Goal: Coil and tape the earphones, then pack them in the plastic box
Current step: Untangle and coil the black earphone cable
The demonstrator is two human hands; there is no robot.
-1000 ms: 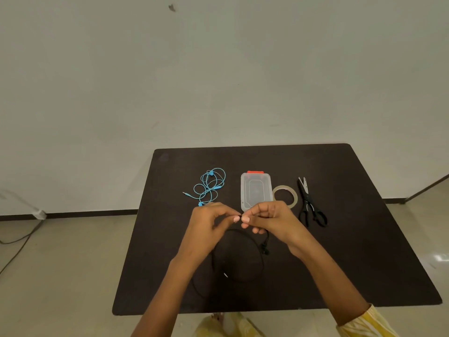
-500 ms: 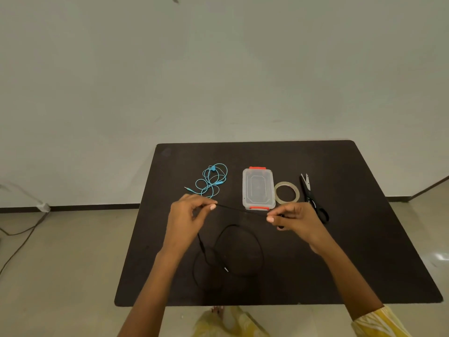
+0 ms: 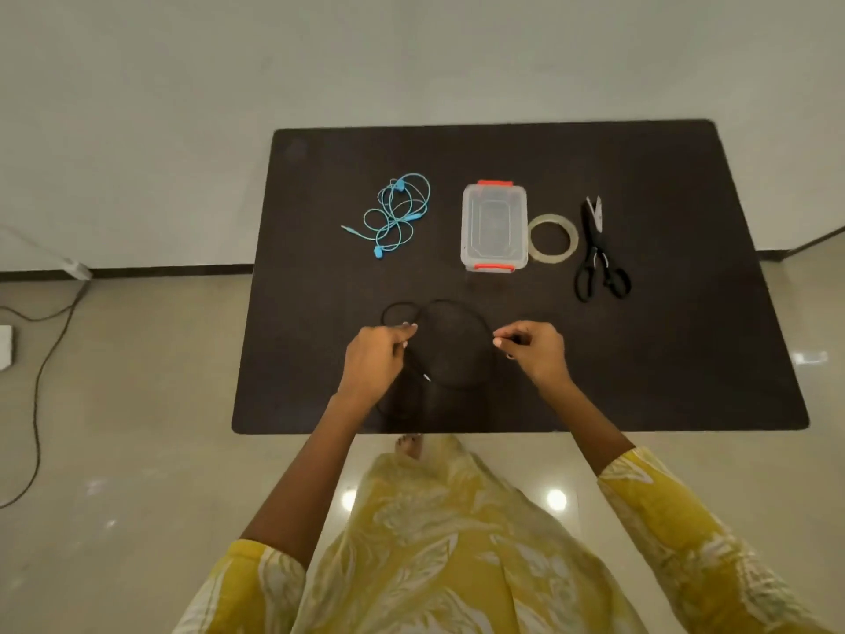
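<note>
both hands are over the near middle of the dark counter point(image 3: 663, 359), working the black earphones point(image 3: 457, 308). the left hand point(image 3: 372, 359) has its fingertips pinched together on the cord at the left, with a small loop showing just beyond them, and the right hand point(image 3: 535, 352) pinches the same cord at the right, thumb and forefinger closed on it. the two hands are well apart, with a wide loop of wire arching between them and the plug end trailing down near the left wrist. this cord looks thin, very light and limp — it should sag wherever it isn't held and it will likely spring out of any coil that's let go, so a firm fingertip pinch seems the way, with the loops gathered into one hand and held where they cross. the buds and plug are the only stiff bits, probably best tucked in last; black wire on a dark top is hard to follow, and part of its run near the arms can't be made out. at the far side the blue earphones point(image 3: 398, 215) lie in a loose tangle, untouched. the plastic box point(image 3: 494, 228) sits beside them with its lid on and orange clips, the tape roll point(image 3: 553, 237) touching or just beside its right wall, and the scissors point(image 3: 599, 253) further right — tape will be sticky and fiddly against so slight a wire.
</note>
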